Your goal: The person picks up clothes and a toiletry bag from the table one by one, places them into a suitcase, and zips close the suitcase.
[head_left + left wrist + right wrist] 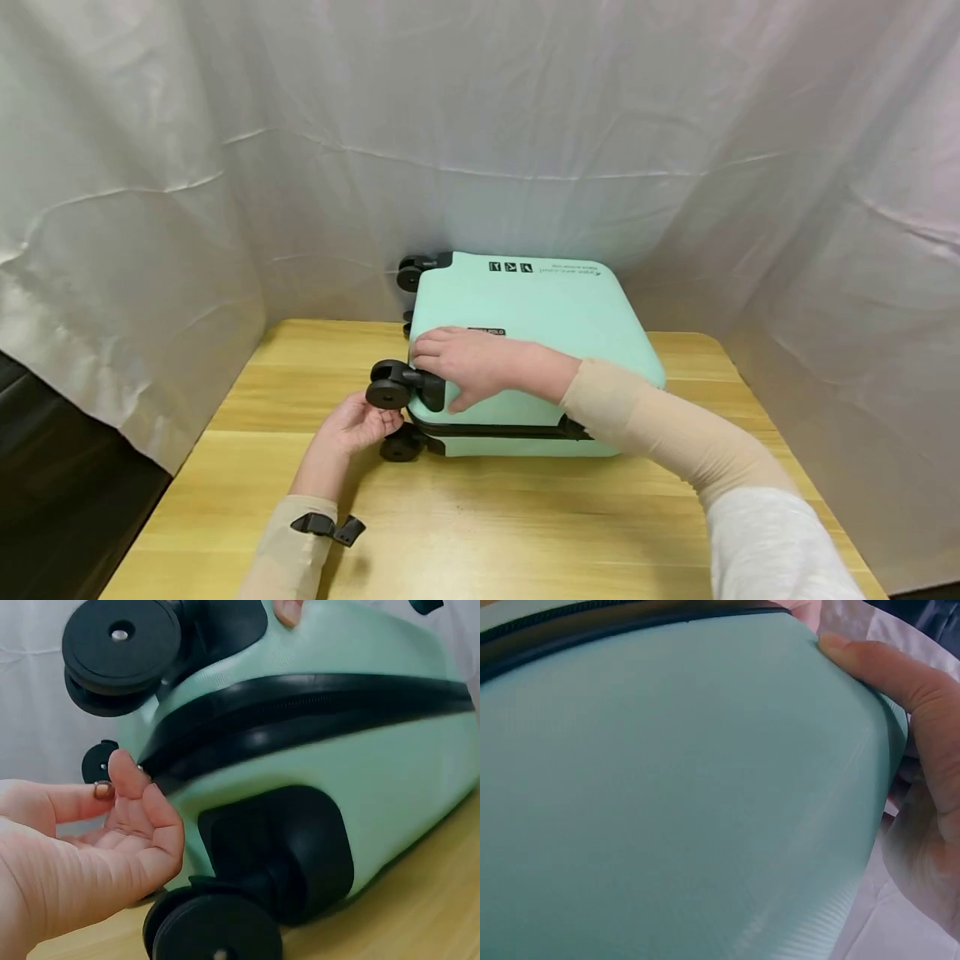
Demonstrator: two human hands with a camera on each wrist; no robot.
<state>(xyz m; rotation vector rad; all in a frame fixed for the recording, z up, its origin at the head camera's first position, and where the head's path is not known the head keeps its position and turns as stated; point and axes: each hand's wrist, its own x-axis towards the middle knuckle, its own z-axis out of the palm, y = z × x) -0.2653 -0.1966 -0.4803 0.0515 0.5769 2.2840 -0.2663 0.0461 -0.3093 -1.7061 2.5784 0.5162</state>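
A mint-green hard-shell suitcase (pixel 536 333) lies flat on the table, with its black wheels (pixel 388 385) pointing left. My left hand (pixel 362 423) is at the wheel end, between the two near wheels. In the left wrist view its thumb and curled fingers (pixel 161 814) pinch at the zipper (pixel 247 724), where a small glint shows by the fingertips; the pull itself is mostly hidden. From above, my right hand (pixel 468 362) grips the suitcase's wheel-side edge beside a corner wheel mount. The right wrist view shows its thumb (pixel 862 660) on the shell and the other fingers bent over the edge.
The wooden table (pixel 465 525) extends in front of the suitcase and to both sides. Pale grey curtains (pixel 517 125) hang close behind it and at the sides. A black strap clip (pixel 327 527) sits on the left forearm. Dark fabric (pixel 60 492) shows at lower left.
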